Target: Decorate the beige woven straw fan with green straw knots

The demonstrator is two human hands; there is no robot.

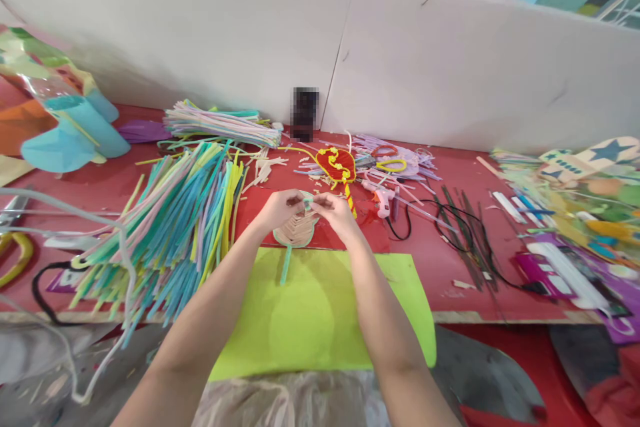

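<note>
Mint-edged beige craft piece (295, 232)

This looks like a craft workshop: a heap of pastel fuzzy stems (175, 213), a pink-and-white glue gun (384, 200) and yellow-handled scissors (29, 252) lie on a long red table (445, 273). A power strip (543, 277) rests at the right, and a white partition (440, 73) stands behind the table.

Fuzz Met Plastic and Metal

The bundled stems (170, 227) and fan-shaped piece (295, 233) looked fuzzy and matt; the yellow-green sheet (310, 313) seemed matt and smooth; the glue gun (385, 200) was plastic, the scissor blades (14, 207) bare metal.
</note>
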